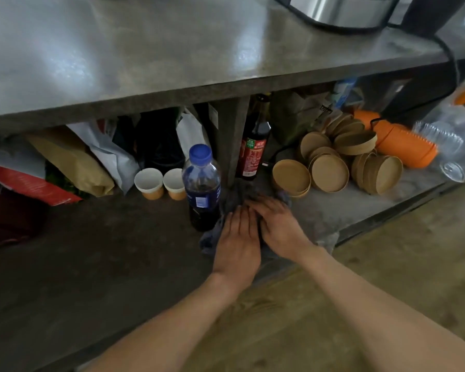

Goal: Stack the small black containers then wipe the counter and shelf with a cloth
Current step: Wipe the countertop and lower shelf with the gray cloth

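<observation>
A dark blue-grey cloth (232, 196) lies on the lower shelf (105, 251) under the metal counter (145, 49). My left hand (238, 242) and my right hand (277, 224) both press flat on the cloth, side by side, fingers pointing toward the back. Most of the cloth is hidden under my palms; its edges stick out at the front left and behind my fingers. No small black containers are in view.
A blue-capped cola bottle (202, 189) stands just left of the cloth, two paper cups (160, 183) behind it. A dark sauce bottle (254, 146) stands by the shelf post. Brown paper bowls (330, 162), orange items (403, 143) and clear plastic cups (446, 149) lie right; bags (73, 157) left.
</observation>
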